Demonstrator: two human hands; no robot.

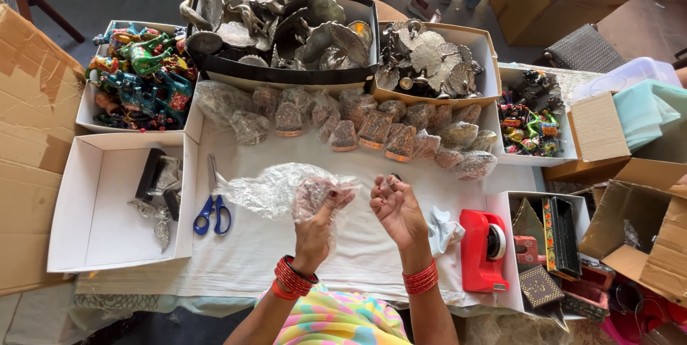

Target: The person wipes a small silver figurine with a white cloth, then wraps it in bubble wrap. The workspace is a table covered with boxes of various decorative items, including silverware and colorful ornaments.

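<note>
1. The sheet of clear bubble wrap (pixel 275 191) lies crumpled on the white cloth (pixel 250 252), just right of the blue-handled scissors (pixel 212 210); one end is gathered up in my left hand (pixel 318 223).
2. My left hand is closed on that wrap, fingers curled over the plastic, with red bangles at the wrist.
3. My right hand (pixel 395 209) is just right of the wrap, not touching it; its fingers are curled in narrow, and I cannot tell whether they pinch anything.
4. Right of the scissors and past my right hand lies a small crumpled white scrap (pixel 444 230), and beyond it a red tape dispenser (pixel 483 250).
5. Above the scissors runs a row of wrapped figurines (pixel 372 130) in plastic.
6. Left of the scissors stands an open white box (pixel 100 230) with a few silver pieces in it.
7. Further above the scissors are a box of painted colourful figures (pixel 139 76) and a black tray of silver metal figures (pixel 286 23).
</note>
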